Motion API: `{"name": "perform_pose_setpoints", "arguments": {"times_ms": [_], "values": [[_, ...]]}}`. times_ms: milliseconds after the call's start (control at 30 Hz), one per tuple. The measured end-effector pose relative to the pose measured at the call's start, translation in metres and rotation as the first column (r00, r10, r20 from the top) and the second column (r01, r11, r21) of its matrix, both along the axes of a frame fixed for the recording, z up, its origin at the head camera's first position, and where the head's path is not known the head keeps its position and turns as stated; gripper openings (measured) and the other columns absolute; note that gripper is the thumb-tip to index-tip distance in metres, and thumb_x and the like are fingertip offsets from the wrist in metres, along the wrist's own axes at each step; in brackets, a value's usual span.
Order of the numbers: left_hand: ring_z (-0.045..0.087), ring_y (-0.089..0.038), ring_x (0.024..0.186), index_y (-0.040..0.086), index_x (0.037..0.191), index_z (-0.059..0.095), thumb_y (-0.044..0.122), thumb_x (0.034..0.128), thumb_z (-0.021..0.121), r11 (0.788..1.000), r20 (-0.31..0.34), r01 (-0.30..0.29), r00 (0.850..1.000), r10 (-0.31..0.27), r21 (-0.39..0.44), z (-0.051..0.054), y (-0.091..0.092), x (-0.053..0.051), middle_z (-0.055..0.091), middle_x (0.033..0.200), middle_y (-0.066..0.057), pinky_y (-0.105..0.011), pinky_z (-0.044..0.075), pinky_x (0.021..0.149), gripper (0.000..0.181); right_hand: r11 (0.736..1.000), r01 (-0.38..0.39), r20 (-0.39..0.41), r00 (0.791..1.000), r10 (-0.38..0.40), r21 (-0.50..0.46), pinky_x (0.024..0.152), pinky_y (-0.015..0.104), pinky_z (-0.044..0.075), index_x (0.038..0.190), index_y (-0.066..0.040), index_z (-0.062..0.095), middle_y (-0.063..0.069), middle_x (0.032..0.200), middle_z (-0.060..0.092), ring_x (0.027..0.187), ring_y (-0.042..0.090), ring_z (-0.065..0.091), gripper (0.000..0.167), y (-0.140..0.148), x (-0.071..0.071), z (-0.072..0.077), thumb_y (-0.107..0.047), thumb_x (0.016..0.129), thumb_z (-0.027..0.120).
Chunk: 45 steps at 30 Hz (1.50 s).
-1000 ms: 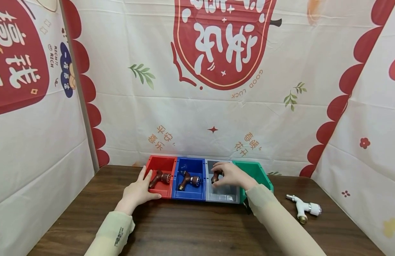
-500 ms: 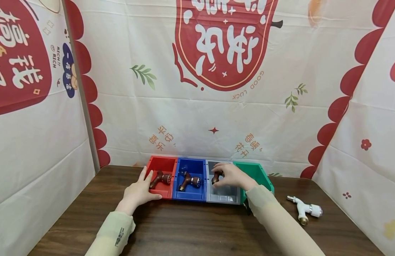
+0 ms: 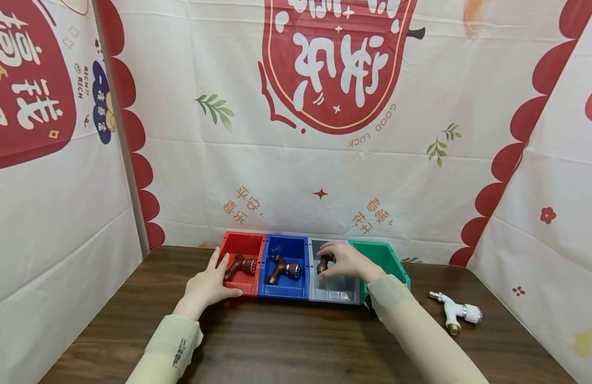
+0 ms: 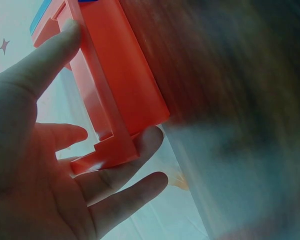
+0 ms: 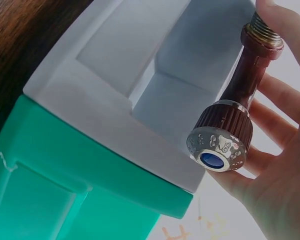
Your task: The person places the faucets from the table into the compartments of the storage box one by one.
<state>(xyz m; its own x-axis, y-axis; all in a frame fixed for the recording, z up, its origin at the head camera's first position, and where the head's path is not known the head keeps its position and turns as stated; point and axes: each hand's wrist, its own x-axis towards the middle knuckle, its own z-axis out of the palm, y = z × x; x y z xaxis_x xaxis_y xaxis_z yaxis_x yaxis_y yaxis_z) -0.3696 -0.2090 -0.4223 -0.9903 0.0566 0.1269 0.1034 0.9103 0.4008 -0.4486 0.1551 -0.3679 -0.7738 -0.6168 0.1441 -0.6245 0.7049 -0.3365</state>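
Observation:
My right hand (image 3: 348,262) grips a dark brown faucet (image 3: 324,263) at the grey bin (image 3: 335,295). In the right wrist view, the faucet (image 5: 242,82) shows its threaded end near my thumb and a ribbed knob with a blue centre; the fingers pass behind it. My left hand (image 3: 206,289) holds the front left corner of the red bin (image 3: 248,242), thumb at the front edge and fingers along the side, as the left wrist view also shows. A brown faucet (image 3: 240,265) lies in the red bin, another faucet (image 3: 282,269) in the blue bin (image 3: 288,242).
The bins stand joined in a row, with a green bin (image 3: 380,256) at the right end. A white faucet (image 3: 456,312) lies on the brown wooden table (image 3: 296,341) to the right. Printed cloth (image 3: 296,170) hangs behind and at both sides.

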Motion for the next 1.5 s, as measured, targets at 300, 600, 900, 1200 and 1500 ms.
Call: {"name": "perform_pose_setpoints", "arguments": {"times_ms": [300,600,900,1200,1500], "values": [[0.062,-0.040,0.097,0.008,0.153,0.027,0.053,0.0719,0.078,1.000,0.006,-0.007,1.000,0.007,0.004,-0.003,0.001,-0.001,0.006,0.161,-0.017,-0.059,0.051,0.077,0.106,1.000,0.006,-0.004,1.000,-0.006,0.016,0.097,0.047,0.046,0.123,-0.002,0.066,0.015,0.134,0.055,0.121,0.032,0.052,0.062,-0.003,0.002,-0.003,-0.037,0.075,0.083],[0.063,-0.039,0.096,0.008,0.153,0.028,0.054,0.0717,0.078,1.000,-0.006,-0.007,1.000,0.007,0.004,-0.003,-0.001,-0.001,0.007,0.161,-0.017,-0.059,0.051,0.077,0.106,0.999,0.039,-0.006,0.999,-0.039,0.030,0.096,0.046,0.047,0.122,-0.005,0.067,0.013,0.135,0.055,0.120,0.029,0.054,0.060,-0.004,0.001,-0.004,-0.036,0.073,0.083],[0.062,-0.040,0.097,0.007,0.153,0.028,0.054,0.0711,0.078,1.000,-0.009,-0.007,1.000,0.007,0.009,-0.003,0.000,-0.002,0.007,0.161,-0.017,-0.060,0.051,0.078,0.107,0.998,0.047,-0.004,0.999,-0.047,0.032,0.096,0.046,0.047,0.121,-0.004,0.067,0.013,0.135,0.054,0.121,0.030,0.053,0.060,-0.004,0.002,-0.008,-0.038,0.073,0.083],[0.063,-0.040,0.096,0.007,0.153,0.027,0.053,0.0720,0.078,1.000,0.001,-0.008,1.000,0.008,0.010,-0.003,0.000,-0.001,0.006,0.161,-0.017,-0.058,0.052,0.076,0.106,0.997,0.066,0.000,0.998,-0.067,0.038,0.097,0.045,0.047,0.119,-0.008,0.069,0.011,0.134,0.056,0.121,0.027,0.053,0.057,-0.006,0.001,-0.011,-0.037,0.072,0.084],[0.063,-0.040,0.097,0.007,0.153,0.027,0.054,0.0714,0.078,1.000,0.001,-0.008,1.000,0.008,0.006,-0.003,0.000,-0.002,0.006,0.161,-0.017,-0.059,0.051,0.077,0.107,0.997,0.057,-0.003,0.998,-0.057,0.052,0.098,0.047,0.046,0.117,-0.005,0.069,0.014,0.132,0.057,0.121,0.030,0.053,0.058,-0.004,0.000,-0.011,-0.037,0.072,0.085]]}}
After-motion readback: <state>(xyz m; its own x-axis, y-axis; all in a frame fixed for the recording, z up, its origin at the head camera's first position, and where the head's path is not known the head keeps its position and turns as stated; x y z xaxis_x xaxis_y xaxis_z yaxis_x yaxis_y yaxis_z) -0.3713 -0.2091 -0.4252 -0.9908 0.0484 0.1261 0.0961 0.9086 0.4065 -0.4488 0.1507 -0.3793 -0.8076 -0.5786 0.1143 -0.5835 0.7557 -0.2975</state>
